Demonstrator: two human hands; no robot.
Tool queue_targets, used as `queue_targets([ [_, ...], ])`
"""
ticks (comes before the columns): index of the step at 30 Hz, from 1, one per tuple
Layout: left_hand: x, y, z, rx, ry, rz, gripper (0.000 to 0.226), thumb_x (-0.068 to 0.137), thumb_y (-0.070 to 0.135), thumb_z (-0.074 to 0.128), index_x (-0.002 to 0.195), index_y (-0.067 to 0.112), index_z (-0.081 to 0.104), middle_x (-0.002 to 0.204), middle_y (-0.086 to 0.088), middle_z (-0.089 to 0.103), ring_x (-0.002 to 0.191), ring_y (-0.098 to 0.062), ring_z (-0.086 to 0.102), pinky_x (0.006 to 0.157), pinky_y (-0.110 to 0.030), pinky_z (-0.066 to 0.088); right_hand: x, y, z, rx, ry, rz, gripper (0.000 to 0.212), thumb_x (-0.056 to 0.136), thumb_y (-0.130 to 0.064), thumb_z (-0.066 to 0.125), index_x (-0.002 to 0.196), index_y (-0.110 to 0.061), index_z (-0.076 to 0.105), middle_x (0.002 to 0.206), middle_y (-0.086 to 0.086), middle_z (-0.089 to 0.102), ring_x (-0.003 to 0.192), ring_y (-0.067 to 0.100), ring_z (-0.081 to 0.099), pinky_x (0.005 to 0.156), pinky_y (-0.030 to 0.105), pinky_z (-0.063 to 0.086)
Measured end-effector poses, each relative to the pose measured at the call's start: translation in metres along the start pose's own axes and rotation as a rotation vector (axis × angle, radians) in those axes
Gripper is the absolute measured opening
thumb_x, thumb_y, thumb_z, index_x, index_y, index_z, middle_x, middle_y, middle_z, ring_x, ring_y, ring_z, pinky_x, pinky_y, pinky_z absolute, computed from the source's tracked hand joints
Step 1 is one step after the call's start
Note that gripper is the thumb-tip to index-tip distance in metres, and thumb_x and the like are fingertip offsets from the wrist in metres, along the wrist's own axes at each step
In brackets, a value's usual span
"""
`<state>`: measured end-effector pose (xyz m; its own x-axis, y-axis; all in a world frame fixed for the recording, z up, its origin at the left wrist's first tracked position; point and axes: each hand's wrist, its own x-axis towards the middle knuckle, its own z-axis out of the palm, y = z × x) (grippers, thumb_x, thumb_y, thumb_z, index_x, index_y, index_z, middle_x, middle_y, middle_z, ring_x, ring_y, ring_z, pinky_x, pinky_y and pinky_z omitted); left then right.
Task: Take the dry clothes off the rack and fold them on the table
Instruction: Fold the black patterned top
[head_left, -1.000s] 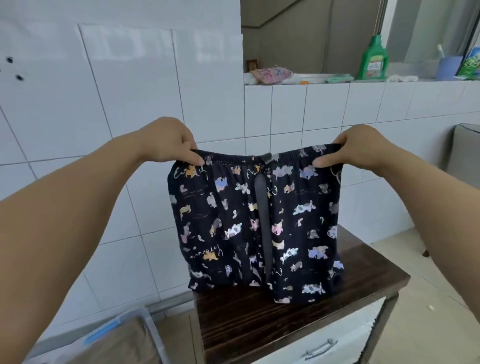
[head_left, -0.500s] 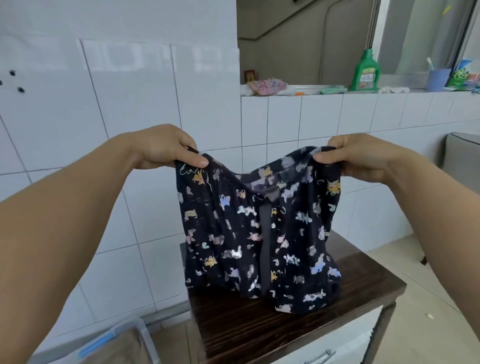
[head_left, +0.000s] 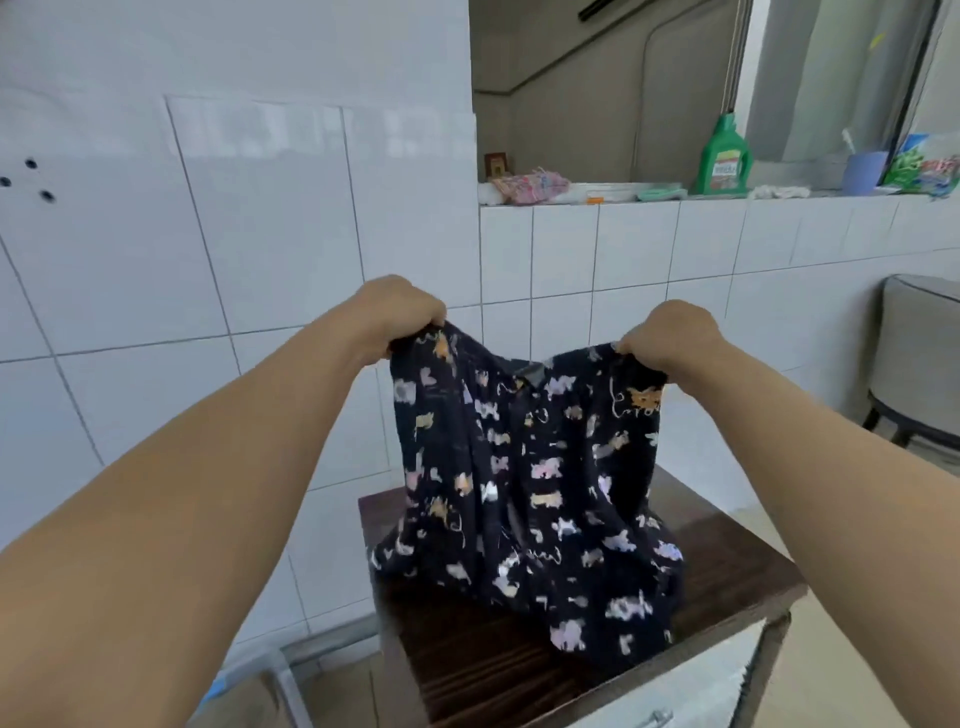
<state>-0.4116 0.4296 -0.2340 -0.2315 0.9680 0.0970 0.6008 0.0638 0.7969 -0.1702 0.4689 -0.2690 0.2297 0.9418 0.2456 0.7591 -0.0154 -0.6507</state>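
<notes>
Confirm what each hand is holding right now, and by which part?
Both hold the dark printed shorts: left hand grips one end of the waistband, right hand the other. The legs hang down, with the hems bunched on the wooden table.

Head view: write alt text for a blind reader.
Left hand and right hand grip the waistband of dark cartoon-print shorts, whose hems rest on a dark wooden table. White tiled wall behind.

One head-worn view looks forward and down, near the tabletop (head_left: 727, 561), facing the far tiled wall (head_left: 260, 234).
</notes>
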Motion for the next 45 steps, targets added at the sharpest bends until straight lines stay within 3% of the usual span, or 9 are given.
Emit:
queue_targets([
  [4,-0.016,0.034,0.012,-0.363,-0.086,-0.001,0.008,0.088,0.006,0.056,0.082,0.009,0.052,0.074,-0.008,0.060,0.056,-0.018,0.062,0.062,-0.030,0.056,0.000,-0.020,-0.009,0.653,0.065,-0.039,0.015,0.080,-0.008,0.063,0.073,-0.002,0.052,0.079,0.010,0.048,0.072,0.020,0.045,0.062,0.035,0.036],
  [11,-0.035,0.073,0.024,-0.608,-0.271,0.198,0.015,0.096,0.020,0.054,0.090,0.013,0.067,0.068,0.000,0.069,0.071,-0.016,0.068,0.071,-0.028,0.058,-0.049,-0.055,-0.024,0.801,-0.323,-0.531,0.015,0.091,-0.028,0.064,0.089,-0.015,0.071,0.087,0.003,0.073,0.084,0.016,0.070,0.078,0.029,0.054],
  [15,-0.030,0.064,0.018,-0.305,-0.236,0.337,0.021,0.094,0.037,0.058,0.088,0.025,0.074,0.096,0.006,0.064,0.088,-0.012,0.053,0.075,-0.022,0.042,-0.038,-0.045,-0.029,0.888,-0.001,-0.372,0.021,0.081,0.001,0.065,0.083,-0.017,0.054,0.075,0.001,0.061,0.071,0.016,0.060,0.071,0.031,0.048],
  [19,-0.022,0.055,0.014,-0.475,-0.149,0.316,0.040,0.079,0.023,0.078,0.113,0.024,0.056,0.126,0.000,0.056,0.120,-0.018,0.047,0.100,-0.032,0.038,-0.044,-0.052,-0.049,1.093,-0.128,-0.331,0.022,0.081,0.009,0.045,0.078,-0.012,0.050,0.063,0.002,0.054,0.050,0.014,0.050,0.054,0.023,0.042],
  [24,-0.040,0.063,0.007,-0.591,-0.656,0.398,0.032,0.083,0.017,0.069,0.114,0.014,0.060,0.109,-0.005,0.068,0.098,-0.019,0.064,0.094,-0.038,0.053,-0.066,-0.056,-0.086,1.413,-0.300,-0.334,0.028,0.083,0.015,0.028,0.079,-0.001,0.050,0.058,0.009,0.060,0.045,0.018,0.059,0.049,0.027,0.053],
  [31,-0.107,0.116,-0.023,-0.598,-0.640,0.645,0.019,0.083,0.012,0.060,0.102,0.008,0.059,0.085,-0.005,0.074,0.078,-0.018,0.071,0.072,-0.032,0.057,-0.077,-0.055,-0.132,1.564,-0.209,-0.415,0.055,0.078,0.012,0.038,0.133,0.015,0.040,0.122,0.036,0.056,0.113,0.050,0.056,0.086,0.063,0.050],
  [35,-0.143,0.141,-0.044,-0.737,-0.758,0.800,0.014,0.098,0.009,0.042,0.097,0.006,0.056,0.081,-0.003,0.073,0.078,-0.017,0.070,0.076,-0.035,0.056,-0.087,-0.064,-0.156,1.474,-0.290,-0.491,0.030,0.085,0.008,0.049,0.114,0.012,0.058,0.112,0.029,0.064,0.104,0.039,0.064,0.085,0.045,0.055],
  [40,-0.118,0.137,-0.055,0.522,0.299,0.682,0.014,0.085,0.024,0.070,0.093,0.013,0.067,0.094,-0.003,0.065,0.095,-0.024,0.060,0.080,-0.032,0.046,-0.093,-0.069,-0.140,1.048,-0.007,-0.403,0.025,0.086,0.015,0.043,0.080,-0.003,0.060,0.066,0.009,0.060,0.059,0.021,0.059,0.058,0.033,0.054],
  [45,-0.125,0.116,-0.062,-0.512,-0.243,0.679,0.007,0.094,0.012,0.059,0.087,0.010,0.060,0.071,0.000,0.065,0.059,-0.010,0.060,0.052,-0.021,0.049,-0.094,-0.069,-0.138,1.206,-0.173,-0.428,0.016,0.091,0.005,0.051,0.095,-0.002,0.065,0.090,0.014,0.069,0.080,0.026,0.064,0.069,0.039,0.057],
])
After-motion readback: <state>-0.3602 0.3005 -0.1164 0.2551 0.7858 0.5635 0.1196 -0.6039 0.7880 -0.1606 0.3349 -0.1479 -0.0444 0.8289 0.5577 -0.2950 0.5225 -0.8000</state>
